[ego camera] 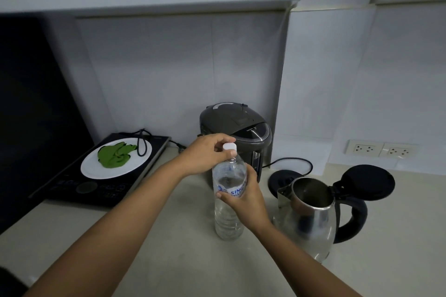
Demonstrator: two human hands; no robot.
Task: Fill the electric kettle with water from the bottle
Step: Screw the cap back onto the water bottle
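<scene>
Two bare forearms enter from the bottom edge and converge on the clear ribbed plastic water bottle with a blue-and-white label [229,200], which stands upright on the pale stone-look countertop [169,248]. Right hand [243,198]: wrapped around the bottle's labelled mid-section from its right side, fingers closed on it, wrist roughly level, forearm running diagonally down to the right. Left hand [207,154]: comes from the left and arches over the bottle's top, fingertips pinched together on the small white screw cap [229,146]; cap appears seated, so I judge the step in hand to be uncapping. Handling estimate: bottle looks nearly full, so fairly heavy for its width; thin wall likely to flex and squirt if squeezed once open; surface smooth, label band gives the better purchase. Best hold is where the right hand sits, at or just under the label, with firm but not crushing pressure; when tipping, a second hand nearer the base may help. Polished stainless steel electric kettle with black handle [311,219] stands just right of the bottle, near but not touching, its black hinged lid [366,182] swung fully open and the mouth unobstructed; inside looks empty, though I cannot be certain. Its round black power base [280,179] lies behind the kettle, right of the bottle, kettle not on it
</scene>
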